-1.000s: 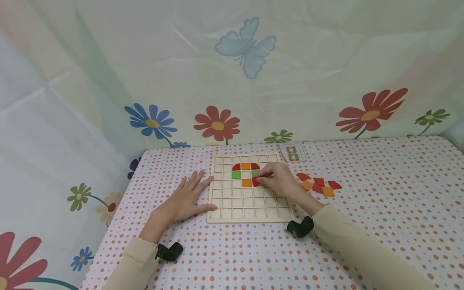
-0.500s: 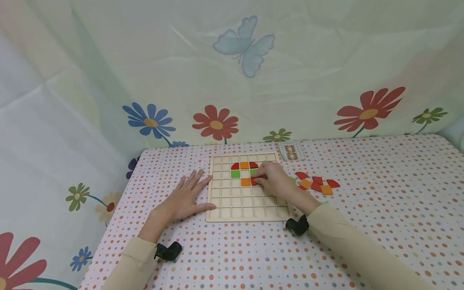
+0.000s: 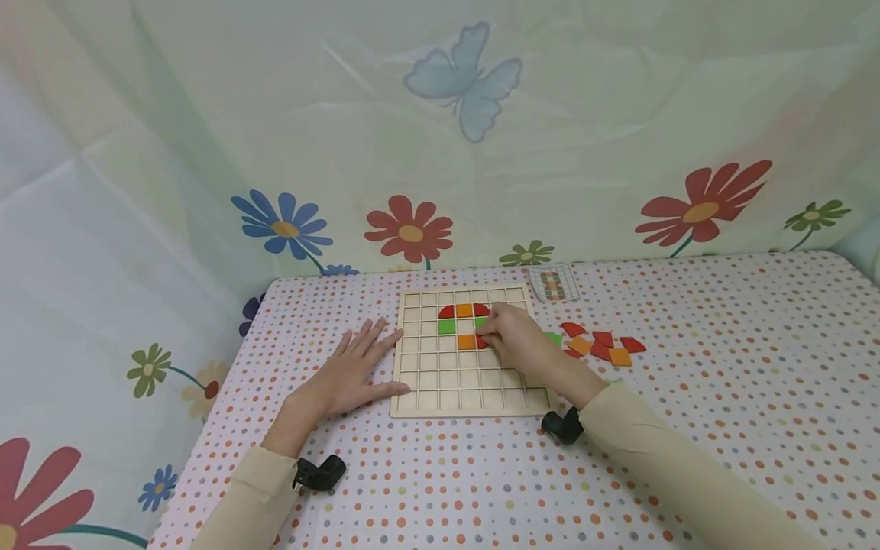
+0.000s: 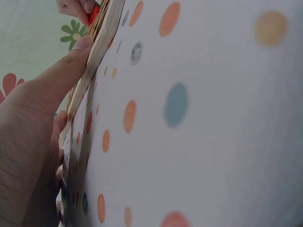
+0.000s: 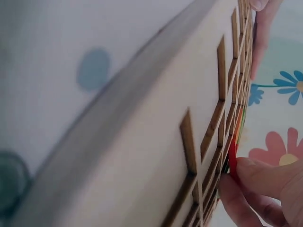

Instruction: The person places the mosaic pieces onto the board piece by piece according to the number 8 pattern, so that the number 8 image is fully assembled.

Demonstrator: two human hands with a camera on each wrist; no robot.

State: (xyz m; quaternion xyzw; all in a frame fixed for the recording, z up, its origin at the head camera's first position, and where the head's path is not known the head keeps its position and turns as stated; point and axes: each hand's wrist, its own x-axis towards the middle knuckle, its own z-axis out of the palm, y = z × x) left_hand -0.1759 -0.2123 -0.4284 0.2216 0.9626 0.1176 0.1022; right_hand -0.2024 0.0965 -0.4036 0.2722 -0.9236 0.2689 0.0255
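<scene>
The wooden grid board [image 3: 440, 382] lies on the table. My right hand [image 3: 516, 342] is over it, pinching a red tile [image 5: 232, 155] between thumb and fingers; the tile sits tilted at a cell in the right wrist view. Its exact shape is hidden by my fingers. Left of it in the grid is an orange square tile [image 3: 466, 342]. A green tile [image 3: 447, 327], an orange tile [image 3: 464, 310] and red rounded tiles [image 3: 447, 312] fill cells above. My left hand [image 3: 344, 378] lies with spread fingers along the board's left edge, thumb tip touching the rim.
Right of the board lie several loose tiles, among them an orange square [image 3: 620, 357], a red quarter-round [image 3: 632, 344] and a green one [image 3: 553, 338]. A small pattern card [image 3: 553, 284] lies beyond the board's far right corner. A dotted cloth [image 3: 454, 481] covers the table.
My right hand stays at the same cell with the red tile, its fingers shifting only slightly. The left hand keeps its place; the head view has moved a little.
</scene>
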